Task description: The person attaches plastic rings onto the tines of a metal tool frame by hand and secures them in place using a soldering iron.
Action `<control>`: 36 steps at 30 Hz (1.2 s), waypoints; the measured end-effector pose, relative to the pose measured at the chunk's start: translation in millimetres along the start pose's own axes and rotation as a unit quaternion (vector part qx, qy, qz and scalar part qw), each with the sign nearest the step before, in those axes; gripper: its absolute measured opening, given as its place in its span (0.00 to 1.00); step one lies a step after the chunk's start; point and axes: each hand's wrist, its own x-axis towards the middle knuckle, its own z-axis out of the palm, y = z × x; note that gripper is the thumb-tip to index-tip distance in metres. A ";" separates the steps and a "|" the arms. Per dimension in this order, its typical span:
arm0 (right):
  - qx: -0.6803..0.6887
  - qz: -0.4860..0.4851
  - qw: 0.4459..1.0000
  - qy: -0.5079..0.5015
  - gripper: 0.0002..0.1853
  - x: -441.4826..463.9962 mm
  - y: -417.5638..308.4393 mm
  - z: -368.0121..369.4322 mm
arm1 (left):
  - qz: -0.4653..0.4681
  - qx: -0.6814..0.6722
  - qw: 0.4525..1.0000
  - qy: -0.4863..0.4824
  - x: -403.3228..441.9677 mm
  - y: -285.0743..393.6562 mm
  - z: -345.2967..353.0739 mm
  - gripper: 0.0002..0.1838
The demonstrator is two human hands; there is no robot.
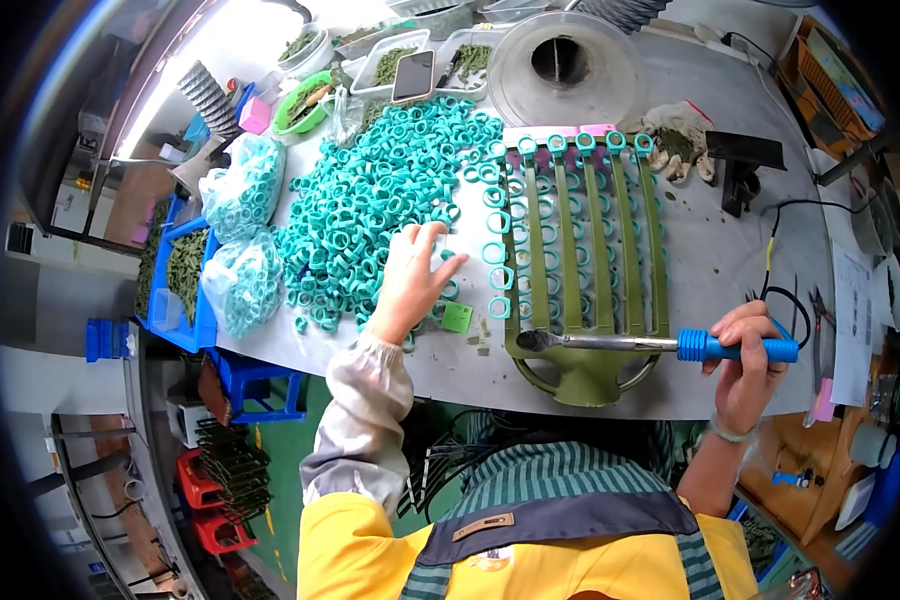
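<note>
My right hand [745, 365] is closed around the blue handle of a soldering iron [715, 346]. Its metal shaft points left, and the dark, broad tip lies over the lower end of an olive-green rack [595, 372]. Long parallel bars run up this rack, with teal rings [558, 143] along their sides and at their far ends. My left hand [410, 275] is at the right edge of a big heap of loose teal rings [370, 190], thumb and fingers apart, nothing visible between them. A short column of rings [498, 252] stands along the rack's left side.
Bags of rings [245, 185] lie left of the heap. A green square [456, 318] sits near my left hand. At the back are a phone [413, 76], tubs of green bits [465, 60] and a round clear cover [610, 75]. A black stand [745, 160] and the iron's cable are at right.
</note>
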 end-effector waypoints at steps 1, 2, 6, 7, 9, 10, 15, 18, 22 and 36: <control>-0.006 -0.003 1.000 0.000 0.11 0.5 -1.8 -0.8 | -0.015 -0.015 0.999 -0.037 -2.7 -8.2 7.8 0.16; -0.013 -0.006 1.000 0.000 0.11 1.2 -3.5 -1.8 | -0.030 -0.030 0.996 -0.074 -5.5 -17.1 14.8 0.17; -0.014 -0.020 0.999 0.027 0.11 5.5 -6.1 -4.9 | -0.134 -0.107 0.976 -0.138 6.8 -15.5 -0.6 0.16; -0.022 -0.026 0.998 0.050 0.11 7.6 -5.4 -4.0 | -0.158 -0.163 0.966 -0.121 10.0 -16.9 -6.2 0.16; -0.037 -0.036 0.994 0.094 0.11 13.5 -3.0 0.8 | -0.198 -0.292 0.927 -0.124 21.9 -21.6 -16.8 0.15; -0.032 -0.047 0.994 0.096 0.11 17.9 -0.4 4.0 | -0.186 -0.321 0.922 -0.110 33.4 -8.5 -27.4 0.13; -0.026 -0.057 0.994 0.094 0.11 45.0 31.1 22.9 | -0.042 -0.308 0.946 -0.093 80.6 28.5 -21.7 0.15; -0.038 -0.056 0.993 0.097 0.12 55.1 47.7 30.8 | 0.064 -0.173 0.982 -0.034 99.5 35.6 -2.9 0.17; -0.020 -0.053 0.994 0.093 0.12 61.1 63.2 32.4 | 0.101 -0.159 0.981 -0.035 113.0 34.5 19.5 0.16; -0.009 -0.037 0.992 0.119 0.12 57.9 44.0 20.9 | 0.038 -0.228 0.972 -0.034 121.0 19.3 9.6 0.13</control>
